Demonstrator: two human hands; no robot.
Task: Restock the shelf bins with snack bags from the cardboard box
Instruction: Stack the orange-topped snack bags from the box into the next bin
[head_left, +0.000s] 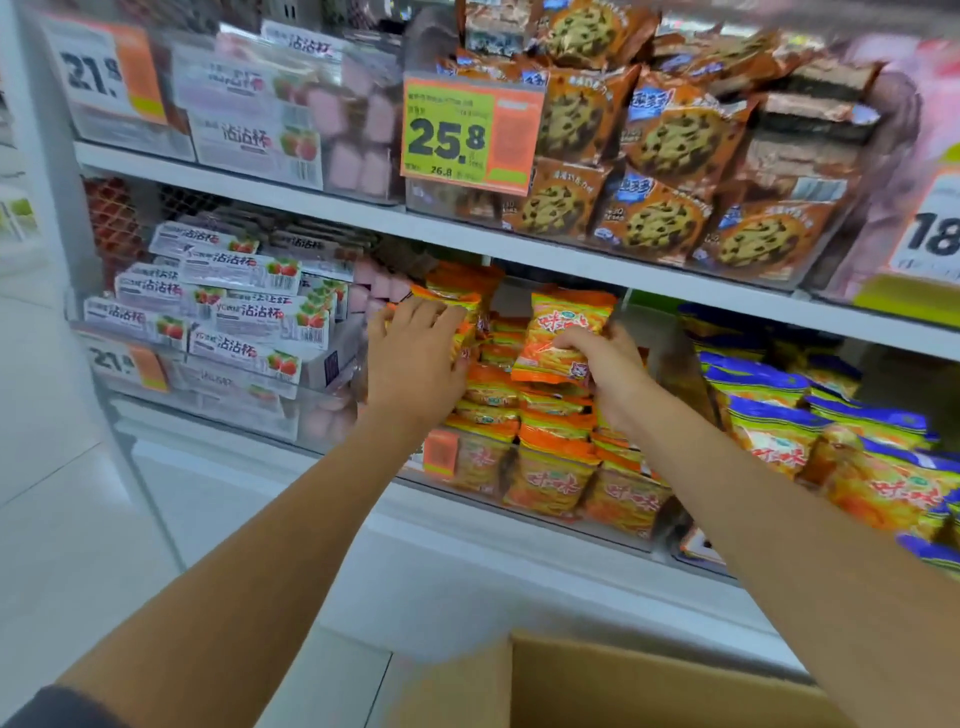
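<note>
The left hand (415, 358) reaches into the middle bin (457, 489) on the lower shelf (571, 265). Its fingers (410, 314) are spread and nearly straight, laid flat on an orange bag (451, 300) at the top left of the pile, pressing rather than grasping. The right hand (610, 366) is just beside it and holds a second orange bag (563, 332) upright above the pile, with its fingers (574, 342) curled round the bag's lower edge.

The stacked bags (550, 467) beneath both hands fill the bin nearly to its clear front wall, standing in rows. The box (623, 686) sits at the bottom of the view, near the person and well apart from the hands; its open top edge shows, but its inside is blurred.

Right of the orange pile lie blue-topped bags (774, 415) in the next bin. To the left are strawberry boxes (249, 317), stacked on a slant. On the shelf above, cookie bags (670, 140) are piled behind a green and orange price tag (470, 135) reading 25.8
</note>
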